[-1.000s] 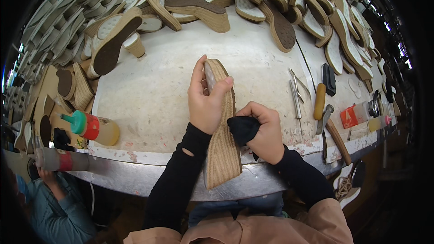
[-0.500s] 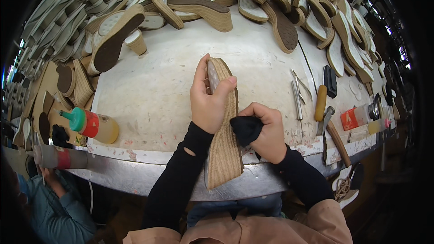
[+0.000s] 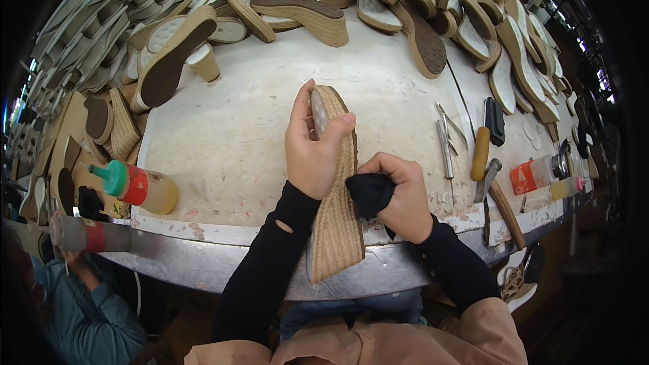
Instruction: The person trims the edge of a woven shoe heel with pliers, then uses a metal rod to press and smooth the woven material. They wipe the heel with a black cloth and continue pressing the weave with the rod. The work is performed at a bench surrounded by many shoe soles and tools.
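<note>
My left hand [image 3: 312, 152] is closed around the upper part of a woven wedge shoe sole [image 3: 338, 230], thumb on its braided side and fingers along its pale inner face. The sole stands on edge, its thick heel end toward me and over the metal table edge. In my right hand [image 3: 403, 199] is a bunched black cloth [image 3: 371, 193], which touches or lies very close to the dark-edged side of the sole. Some of the right fingers are hidden behind the cloth.
Many wedge soles [image 3: 304, 13] are heaped along the far side. At right lie pliers [image 3: 451, 128], a yellow-handled tool [image 3: 481, 152], a hammer [image 3: 503, 209] and a red-labelled bottle [image 3: 534, 176]. A green-capped bottle [image 3: 145, 188] stands at left. A co-worker's teal sleeve [image 3: 101, 318] shows lower left.
My right hand and the cloth have shifted very slightly right and down. My left hand and the sole are almost still. The co-worker at lower left has moved a little.
</note>
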The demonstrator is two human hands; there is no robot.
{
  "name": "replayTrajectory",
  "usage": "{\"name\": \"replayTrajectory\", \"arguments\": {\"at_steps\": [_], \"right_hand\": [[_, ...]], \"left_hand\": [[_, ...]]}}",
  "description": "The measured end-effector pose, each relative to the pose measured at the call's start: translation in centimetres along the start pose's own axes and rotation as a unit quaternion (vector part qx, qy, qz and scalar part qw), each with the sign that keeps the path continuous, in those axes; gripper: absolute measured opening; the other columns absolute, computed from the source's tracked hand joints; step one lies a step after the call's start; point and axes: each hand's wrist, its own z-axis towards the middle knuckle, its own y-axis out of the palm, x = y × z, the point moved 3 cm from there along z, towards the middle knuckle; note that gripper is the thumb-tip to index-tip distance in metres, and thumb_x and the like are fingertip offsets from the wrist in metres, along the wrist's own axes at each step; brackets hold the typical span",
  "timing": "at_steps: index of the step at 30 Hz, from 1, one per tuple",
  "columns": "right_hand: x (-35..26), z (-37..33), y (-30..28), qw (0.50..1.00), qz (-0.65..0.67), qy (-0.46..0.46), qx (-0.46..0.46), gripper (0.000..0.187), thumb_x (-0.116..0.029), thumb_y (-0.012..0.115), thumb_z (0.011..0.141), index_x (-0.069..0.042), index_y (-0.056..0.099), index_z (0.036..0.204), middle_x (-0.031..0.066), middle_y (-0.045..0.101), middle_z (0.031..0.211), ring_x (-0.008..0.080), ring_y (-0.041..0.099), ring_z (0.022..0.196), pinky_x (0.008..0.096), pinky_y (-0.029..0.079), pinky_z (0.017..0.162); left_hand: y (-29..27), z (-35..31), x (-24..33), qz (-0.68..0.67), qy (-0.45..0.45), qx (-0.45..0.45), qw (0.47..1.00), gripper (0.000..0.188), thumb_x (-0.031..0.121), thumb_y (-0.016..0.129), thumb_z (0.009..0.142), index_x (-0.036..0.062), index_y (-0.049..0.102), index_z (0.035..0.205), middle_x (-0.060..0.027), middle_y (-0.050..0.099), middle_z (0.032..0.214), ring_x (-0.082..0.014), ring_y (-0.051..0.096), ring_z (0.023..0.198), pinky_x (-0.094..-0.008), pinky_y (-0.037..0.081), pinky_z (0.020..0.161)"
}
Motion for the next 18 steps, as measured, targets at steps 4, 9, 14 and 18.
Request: {"name": "replayTrajectory", "arguments": {"at_steps": [4,9,14,18], "right_hand": [[-0.05,-0.08,0.05,1.000,-0.009,-0.009,-0.003,0.007,-0.002,0.065,0.074,0.003,0.059,0.074,0.0068,0.060,0.062,0.0072,0.056,0.060,0.0233,0.045,0.055],[-0.02,-0.06,0.20,0.999,-0.020,-0.034,0.006,0.006,-0.001,0.063,0.076,0.003,0.059,0.075,0.0038,0.059,0.062,0.0058,0.054,0.059,0.0215,0.044,0.054],[0.12,-0.05,0.03,1.000,-0.015,-0.023,-0.011,0.006,-0.001,0.062,0.078,0.003,0.059,0.076,0.0024,0.060,0.064,0.0051,0.054,0.058,0.0206,0.043,0.053],[0.01,-0.02,0.08,0.999,-0.025,-0.042,-0.008,0.005,-0.001,0.062,0.078,0.003,0.060,0.076,0.0025,0.060,0.064,0.0051,0.054,0.058,0.0206,0.043,0.053]], "left_hand": [[0.05,-0.08,-0.01,-0.002,-0.007,-0.009,1.000,0.067,0.010,0.065,0.079,-0.0070,0.032,0.135,-0.0106,0.058,0.098,-0.0129,0.057,0.082,-0.0254,0.049,0.071],[0.14,-0.07,0.01,-0.009,-0.002,-0.005,1.000,0.067,0.010,0.065,0.079,-0.0071,0.032,0.134,-0.0109,0.058,0.097,-0.0128,0.057,0.082,-0.0251,0.049,0.071],[0.03,-0.10,0.00,-0.009,-0.008,-0.009,1.000,0.067,0.010,0.065,0.079,-0.0074,0.032,0.135,-0.0117,0.058,0.099,-0.0130,0.058,0.083,-0.0248,0.049,0.072],[0.04,-0.02,-0.03,-0.003,-0.005,-0.008,1.000,0.068,0.010,0.065,0.079,-0.0073,0.031,0.135,-0.0119,0.058,0.099,-0.0132,0.058,0.083,-0.0252,0.049,0.071]]}}
